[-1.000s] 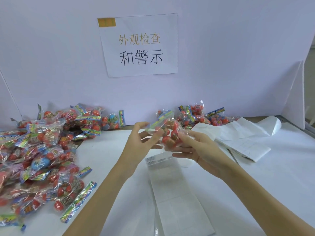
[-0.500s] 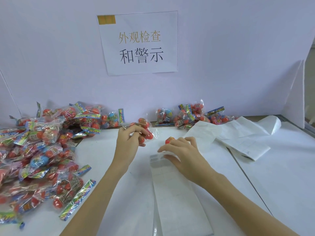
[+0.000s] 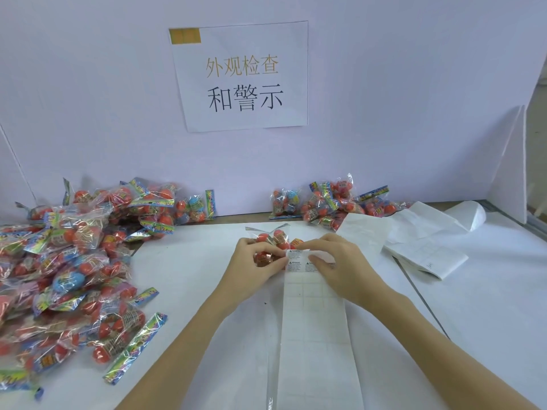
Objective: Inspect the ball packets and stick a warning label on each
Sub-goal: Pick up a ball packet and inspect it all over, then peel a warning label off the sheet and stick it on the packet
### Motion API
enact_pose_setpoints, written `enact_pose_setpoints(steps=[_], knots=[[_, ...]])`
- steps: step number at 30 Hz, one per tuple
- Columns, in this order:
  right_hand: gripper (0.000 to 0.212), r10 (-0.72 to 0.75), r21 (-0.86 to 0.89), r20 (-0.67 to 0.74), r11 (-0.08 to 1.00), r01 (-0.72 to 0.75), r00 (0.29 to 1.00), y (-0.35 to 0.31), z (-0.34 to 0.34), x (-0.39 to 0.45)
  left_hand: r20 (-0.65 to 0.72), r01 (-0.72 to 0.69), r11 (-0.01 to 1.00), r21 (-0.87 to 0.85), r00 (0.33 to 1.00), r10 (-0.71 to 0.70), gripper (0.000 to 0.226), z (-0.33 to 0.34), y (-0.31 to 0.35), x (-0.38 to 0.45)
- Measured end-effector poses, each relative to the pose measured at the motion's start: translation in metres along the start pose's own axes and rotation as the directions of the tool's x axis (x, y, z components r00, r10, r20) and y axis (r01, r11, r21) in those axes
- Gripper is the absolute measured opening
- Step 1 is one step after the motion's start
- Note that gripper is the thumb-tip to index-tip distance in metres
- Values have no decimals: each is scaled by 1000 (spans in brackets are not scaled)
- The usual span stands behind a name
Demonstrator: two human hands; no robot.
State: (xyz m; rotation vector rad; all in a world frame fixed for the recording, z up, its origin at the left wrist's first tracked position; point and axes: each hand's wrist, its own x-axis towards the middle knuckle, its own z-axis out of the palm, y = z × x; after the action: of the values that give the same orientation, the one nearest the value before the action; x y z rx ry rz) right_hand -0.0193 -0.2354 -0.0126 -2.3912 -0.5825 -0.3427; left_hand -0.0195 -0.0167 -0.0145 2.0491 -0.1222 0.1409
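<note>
My left hand (image 3: 254, 269) holds a clear ball packet (image 3: 273, 238) of red-orange balls on the white table, just left of the label strip. A long white label strip (image 3: 315, 335) runs from the table's middle toward me; only its top rows carry printed warning labels (image 3: 297, 264), the lower cells look blank. My right hand (image 3: 343, 269) rests on the strip's top end, with index finger and thumb pinching the top edge of a warning label beside the packet.
A big heap of ball packets (image 3: 74, 261) fills the table's left side. A smaller group of packets (image 3: 334, 202) lies against the back wall, with one packet (image 3: 284, 201) apart from it. Folded used backing paper (image 3: 420, 241) lies at the right. A paper sign (image 3: 242, 75) hangs on the wall.
My left hand brought the packet down and right to the strip's top. My right hand let go of the packet, moved onto the strip and now pinches a label.
</note>
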Motion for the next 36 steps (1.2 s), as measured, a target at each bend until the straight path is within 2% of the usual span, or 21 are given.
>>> enact_pose_setpoints(steps=[5, 10, 17, 21, 26, 28, 31, 34, 36], knots=[[30, -160, -143, -83, 979, 148, 984, -1, 6, 1, -16, -18, 1000, -13, 1000, 18, 12, 2, -1, 1], [32, -128, -143, -58, 983, 119, 990, -2, 16, 2, -36, -46, 999, 1, 998, 46, 13, 5, -3, 2], [17, -108, -25, -79, 994, 107, 991, -4, 13, -2, 6, -67, 997, 44, 998, 67, 22, 5, -3, 0], [13, -130, 38, -147, 990, 137, 981, -8, 10, -3, -25, -104, 993, 58, 994, 106, 17, 9, -2, 0], [12, -180, 82, -130, 978, 192, 975, -12, 4, -3, -87, -85, 994, 70, 992, 91, 14, 10, -4, 1], [12, -149, 136, -159, 976, 172, 976, -12, 3, -1, -78, -54, 997, 58, 995, 59, 12, 8, -4, 2], [17, -4, 283, -241, 956, 74, 970, -11, 1, 1, -70, -47, 998, 40, 996, 49, 13, 0, -2, 5], [20, 116, 411, -259, 912, 1, 959, -11, -4, 4, -183, -132, 990, -47, 976, 121, 20, -12, 2, 6], [22, 146, 478, -254, 878, -7, 956, -13, -9, 5, -260, -192, 974, -123, 953, 155, 27, -17, 6, 5]])
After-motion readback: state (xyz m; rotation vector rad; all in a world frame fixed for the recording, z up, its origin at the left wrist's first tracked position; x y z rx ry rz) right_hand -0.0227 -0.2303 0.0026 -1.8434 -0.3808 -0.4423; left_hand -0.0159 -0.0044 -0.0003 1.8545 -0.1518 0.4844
